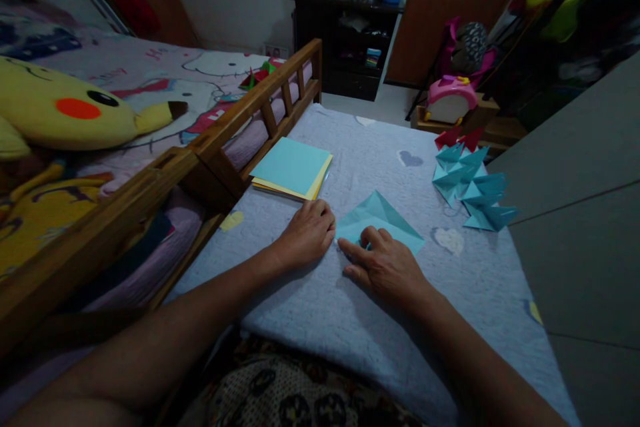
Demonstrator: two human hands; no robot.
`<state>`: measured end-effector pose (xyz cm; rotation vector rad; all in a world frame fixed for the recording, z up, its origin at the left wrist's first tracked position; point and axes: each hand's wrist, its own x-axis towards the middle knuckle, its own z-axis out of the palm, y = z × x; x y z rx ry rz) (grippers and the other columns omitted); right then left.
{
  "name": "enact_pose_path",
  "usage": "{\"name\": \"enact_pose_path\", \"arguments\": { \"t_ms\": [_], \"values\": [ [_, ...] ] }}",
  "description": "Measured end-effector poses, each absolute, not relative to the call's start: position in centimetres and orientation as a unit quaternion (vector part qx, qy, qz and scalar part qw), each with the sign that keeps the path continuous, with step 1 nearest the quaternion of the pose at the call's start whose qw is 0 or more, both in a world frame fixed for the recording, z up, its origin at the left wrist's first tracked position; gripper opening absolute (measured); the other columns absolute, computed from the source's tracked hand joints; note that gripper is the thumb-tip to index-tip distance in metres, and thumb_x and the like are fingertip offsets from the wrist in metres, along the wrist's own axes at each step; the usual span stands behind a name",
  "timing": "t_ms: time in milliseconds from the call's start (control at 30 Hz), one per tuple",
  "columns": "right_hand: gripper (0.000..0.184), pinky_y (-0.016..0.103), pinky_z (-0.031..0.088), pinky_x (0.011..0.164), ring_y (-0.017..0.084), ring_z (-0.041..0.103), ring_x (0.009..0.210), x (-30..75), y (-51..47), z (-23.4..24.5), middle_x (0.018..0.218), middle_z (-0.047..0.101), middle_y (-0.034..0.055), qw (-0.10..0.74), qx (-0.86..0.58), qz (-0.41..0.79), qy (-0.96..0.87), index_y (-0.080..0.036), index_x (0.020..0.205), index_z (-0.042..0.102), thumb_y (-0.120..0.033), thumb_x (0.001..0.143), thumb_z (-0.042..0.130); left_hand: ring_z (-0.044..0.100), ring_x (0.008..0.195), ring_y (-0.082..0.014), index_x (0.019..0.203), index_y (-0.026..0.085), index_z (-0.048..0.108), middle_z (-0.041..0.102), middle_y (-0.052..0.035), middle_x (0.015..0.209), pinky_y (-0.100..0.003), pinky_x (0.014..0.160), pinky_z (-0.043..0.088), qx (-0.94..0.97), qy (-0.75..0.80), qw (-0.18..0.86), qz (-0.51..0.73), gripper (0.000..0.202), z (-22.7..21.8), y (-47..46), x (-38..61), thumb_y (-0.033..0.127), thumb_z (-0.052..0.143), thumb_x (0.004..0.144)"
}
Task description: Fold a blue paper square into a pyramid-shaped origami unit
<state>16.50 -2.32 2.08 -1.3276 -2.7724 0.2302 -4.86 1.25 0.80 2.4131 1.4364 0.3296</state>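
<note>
A light-blue sheet of origami paper [376, 213], folded and creased, lies on the bedsheet in front of me. My left hand [311, 230] is closed at its left corner, fingers curled down against the paper; the fingertips are hidden. Over the lower part of the paper lies my right hand [387, 260], its index finger stretched to the same left corner. The right thumb is apart, below the index finger, and the other fingers are bent on the paper. Beyond my left hand lies a stack of square origami paper [293, 165], blue on top with yellow beneath.
Several folded blue paper pieces [473, 187] stand at the right edge of the bed, with red ones [457, 139] behind. A wooden bed rail [240, 113] runs along the left. Past it lies a yellow plush toy [60, 107]. A pale panel [585, 200] borders the right.
</note>
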Motion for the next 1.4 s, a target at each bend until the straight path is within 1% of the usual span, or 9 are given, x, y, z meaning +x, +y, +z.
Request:
{"name": "enact_pose_path", "arguments": {
  "t_ms": [200,333,467,633,733,900,1133,1300,1400],
  "values": [
    [0.047,0.032,0.039,0.069,0.025,0.054,0.09,16.2,-2.2,2.1,0.105,0.06,0.0091,0.023,-0.434,0.069,-0.898,-0.037,0.138,0.055,-0.056,0.095,0.057,0.047,0.102,-0.0266,0.091,0.019,0.058,0.055,-0.0084,0.103,-0.043,0.095,0.043,0.839,0.514,0.137,0.115,0.01,0.6,0.9,-4.8,0.017,0.048,0.093],
    [0.046,0.032,0.038,0.067,0.024,0.054,0.089,16.2,-2.2,2.0,0.105,0.059,0.0091,0.028,-0.436,0.068,-0.897,-0.037,0.138,0.055,-0.055,0.096,0.057,0.048,0.101,-0.0264,0.095,0.019,0.057,0.055,-0.0089,0.103,-0.043,0.096,0.043,0.835,0.515,0.145,0.133,0.014,0.5,0.6,-5.1,0.012,0.045,0.093],
    [0.048,0.032,0.038,0.066,0.025,0.054,0.09,16.2,-2.2,1.9,0.105,0.059,0.0092,0.034,-0.436,0.068,-0.897,-0.038,0.14,0.054,-0.055,0.095,0.057,0.048,0.103,-0.025,0.1,0.02,0.056,0.056,-0.0073,0.104,-0.042,0.097,0.043,0.837,0.499,0.162,0.155,0.02,0.5,0.2,-5.8,0.008,0.042,0.093],
    [0.047,0.032,0.038,0.067,0.025,0.055,0.092,16.3,-2.2,1.8,0.105,0.059,0.009,0.039,-0.436,0.071,-0.896,-0.038,0.139,0.055,-0.055,0.096,0.057,0.049,0.107,-0.0247,0.105,0.02,0.056,0.056,-0.0071,0.109,-0.041,0.098,0.042,0.832,0.498,0.179,0.164,0.02,0.6,0.0,-6.3,0.009,0.049,0.09],
    [0.047,0.031,0.038,0.067,0.025,0.054,0.09,16.3,-2.2,1.7,0.105,0.059,0.0088,0.043,-0.434,0.065,-0.898,-0.037,0.139,0.055,-0.055,0.095,0.057,0.05,0.108,-0.0244,0.103,0.021,0.058,0.056,-0.0056,0.109,-0.041,0.099,0.042,0.827,0.499,0.194,0.171,0.017,0.7,0.1,-6.3,0.012,0.054,0.09],
    [0.049,0.032,0.038,0.067,0.024,0.054,0.089,16.4,-2.3,1.6,0.105,0.059,0.0088,0.042,-0.432,0.059,-0.899,-0.037,0.14,0.053,-0.056,0.095,0.058,0.051,0.106,-0.0242,0.091,0.02,0.059,0.056,-0.005,0.104,-0.041,0.096,0.044,0.817,0.509,0.194,0.189,0.001,0.7,0.3,-5.7,0.019,0.059,0.092],
    [0.05,0.033,0.04,0.066,0.026,0.055,0.089,16.2,-2.3,1.9,0.104,0.059,0.0095,0.027,-0.432,0.058,-0.899,-0.037,0.139,0.053,-0.058,0.094,0.058,0.049,0.103,-0.0255,0.085,0.018,0.059,0.056,-0.0074,0.101,-0.042,0.094,0.045,0.81,0.543,0.147,0.166,0.01,0.4,0.3,-4.7,0.017,0.054,0.093],
    [0.055,0.034,0.041,0.066,0.027,0.055,0.09,16.0,-2.2,1.8,0.105,0.06,0.0105,0.021,-0.429,0.053,-0.902,-0.038,0.141,0.051,-0.063,0.092,0.055,0.048,0.102,-0.0259,0.088,0.019,0.058,0.055,-0.0077,0.101,-0.043,0.094,0.045,0.809,0.551,0.131,0.159,0.009,0.2,0.0,-4.5,0.016,0.051,0.093],
    [0.058,0.034,0.041,0.066,0.027,0.055,0.089,15.9,-2.1,1.7,0.106,0.06,0.0111,0.022,-0.428,0.049,-0.902,-0.038,0.143,0.05,-0.065,0.092,0.053,0.048,0.101,-0.0262,0.093,0.02,0.057,0.056,-0.0075,0.102,-0.043,0.094,0.045,0.807,0.555,0.122,0.161,0.012,0.0,-0.2,-4.7,0.012,0.049,0.092]
  ]
}}
